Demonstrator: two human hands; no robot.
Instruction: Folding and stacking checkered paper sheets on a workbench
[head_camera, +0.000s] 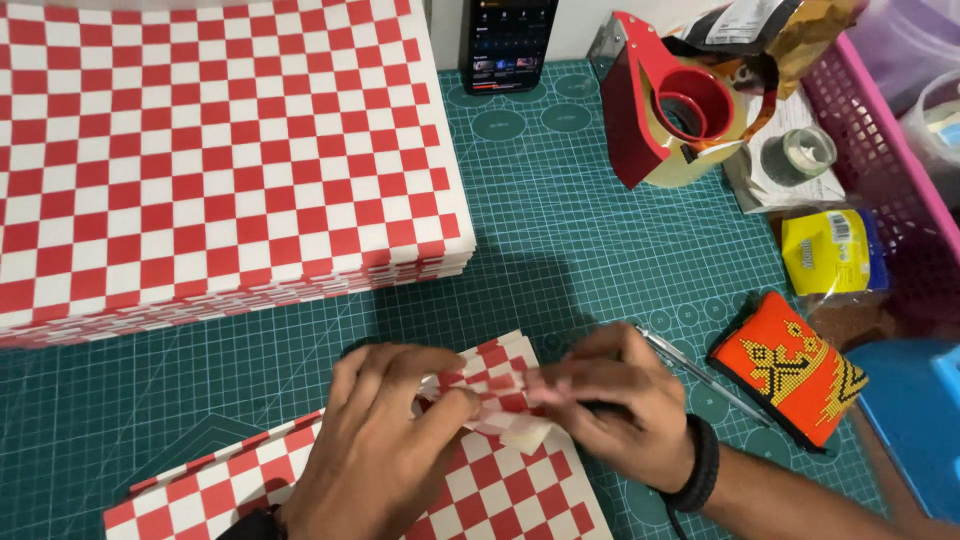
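A sheet of red-and-white checkered paper (500, 490) lies on the green cutting mat (560, 230) near the front edge. Its upper right part is folded up into a small wad between my hands. My left hand (375, 445) pinches the fold from the left with thumb and fingers. My right hand (610, 400), with a black band at the wrist, pinches the same fold from the right. The paper between the fingertips is partly hidden.
A thick stack of the same checkered sheets (210, 150) fills the upper left. A red tape dispenser (670, 105), a phone (508, 42), a tape roll (805, 152), a yellow packet (828, 250), an orange beaded pouch (795, 368), a metal pen (700, 372) and a pink basket (890, 170) lie to the right.
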